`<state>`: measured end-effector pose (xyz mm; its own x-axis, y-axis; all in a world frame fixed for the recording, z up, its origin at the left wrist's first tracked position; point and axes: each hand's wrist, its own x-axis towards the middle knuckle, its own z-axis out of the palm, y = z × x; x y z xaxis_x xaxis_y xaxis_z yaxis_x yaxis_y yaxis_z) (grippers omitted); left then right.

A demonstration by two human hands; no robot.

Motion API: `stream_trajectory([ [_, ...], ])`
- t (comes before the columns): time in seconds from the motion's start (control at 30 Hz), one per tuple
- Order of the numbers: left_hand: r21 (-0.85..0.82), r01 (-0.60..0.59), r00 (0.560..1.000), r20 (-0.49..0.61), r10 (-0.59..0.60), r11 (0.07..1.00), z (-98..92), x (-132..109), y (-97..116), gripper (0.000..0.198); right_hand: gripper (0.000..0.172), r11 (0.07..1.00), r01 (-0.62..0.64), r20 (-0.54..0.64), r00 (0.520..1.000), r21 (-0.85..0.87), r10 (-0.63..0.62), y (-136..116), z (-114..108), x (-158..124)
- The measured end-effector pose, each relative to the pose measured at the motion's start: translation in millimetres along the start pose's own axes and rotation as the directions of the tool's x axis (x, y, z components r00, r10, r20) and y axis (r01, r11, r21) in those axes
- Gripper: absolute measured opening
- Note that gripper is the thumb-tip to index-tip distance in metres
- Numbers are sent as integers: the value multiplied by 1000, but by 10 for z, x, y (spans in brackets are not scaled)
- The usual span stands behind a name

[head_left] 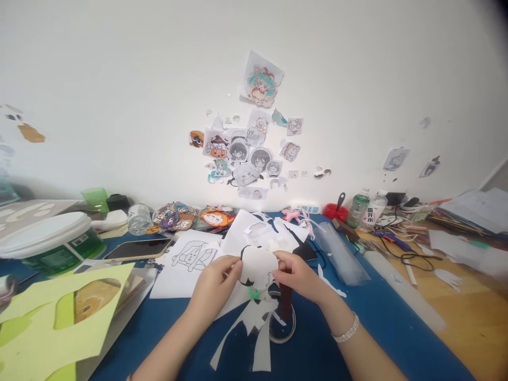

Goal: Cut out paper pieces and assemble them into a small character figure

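My left hand [217,281] pinches the left edge of a rounded white paper cutout [257,264] between thumb and fingers. Dark patches show along that edge. On the other side my right hand [297,273], with a bracelet at the wrist, grips the right edge of the same cutout. Below it lie white paper scraps [260,312] with long strips, a small green ring-shaped piece [253,292] and a dark brown strip [285,302]. A round roll or ring [292,329] rests partly under the scraps. A line drawing on white paper [192,259] lies left of my hands.
Yellow-green cut sheets [79,333] cover the front left, near a phone [138,250] and a white-lidded tub [43,233]. Bottles [358,207], a red bowl [335,211] and a clear plastic sleeve [344,254] lie right. Cutouts [260,159] hang on the wall.
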<state>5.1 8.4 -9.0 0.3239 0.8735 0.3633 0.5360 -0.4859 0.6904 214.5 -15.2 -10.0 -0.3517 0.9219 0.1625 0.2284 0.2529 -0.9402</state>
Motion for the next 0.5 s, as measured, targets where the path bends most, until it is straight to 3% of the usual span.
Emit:
stream_trajectory([
  [0.13, 87, -21, 999, -28, 23, 996, -34, 0, -11, 30, 25, 1000, -18, 47, 999, -17, 18, 2, -2, 6],
  [0.3, 166, -103, 992, -51, 113, 981, -49, -5, -34, 29, 37, 997, -51, -13, 999, 54, 52, 29, 17, 22],
  [0.5, -36, -32, 997, -67, 29, 999, -13, 32, -51, 29, 36, 986, -62, 2, 998, 151, 63, 23, 49, 40],
])
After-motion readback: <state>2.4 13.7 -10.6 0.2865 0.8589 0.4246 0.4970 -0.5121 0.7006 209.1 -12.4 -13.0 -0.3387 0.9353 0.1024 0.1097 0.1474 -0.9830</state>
